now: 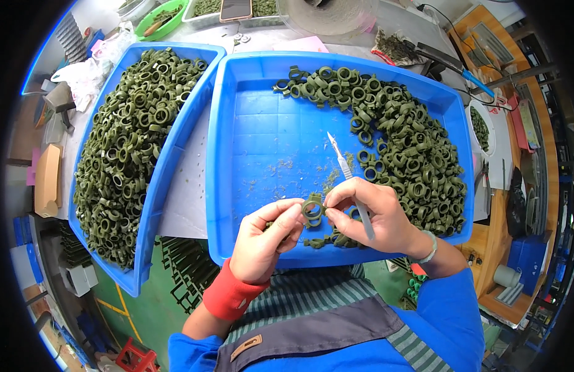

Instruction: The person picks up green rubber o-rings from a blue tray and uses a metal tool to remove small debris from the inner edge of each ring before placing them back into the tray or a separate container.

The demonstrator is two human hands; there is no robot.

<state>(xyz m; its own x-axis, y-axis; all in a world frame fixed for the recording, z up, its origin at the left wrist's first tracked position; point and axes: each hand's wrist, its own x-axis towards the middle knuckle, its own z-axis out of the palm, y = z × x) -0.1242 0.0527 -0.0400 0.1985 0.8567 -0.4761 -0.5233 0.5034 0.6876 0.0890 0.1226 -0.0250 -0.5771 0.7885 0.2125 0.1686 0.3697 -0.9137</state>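
Note:
My left hand, with a red wristband, pinches a small dark green plastic ring between thumb and fingertips. From the other side, the thumb and forefinger of my right hand meet the ring's edge. A scalpel is also gripped in that right hand; its blade points up and away, clear of the ring, and its handle end sticks out below the fingers. Both hands are over the near edge of a wide blue tray. Many similar rings are heaped along its right and far sides, with a few beneath my hands.
Green shavings dot the tray's floor. At the left, a second blue tray is piled high with rings. Behind stand a green basin, a phone and a grey bowl. A blue-handled tool lies at far right.

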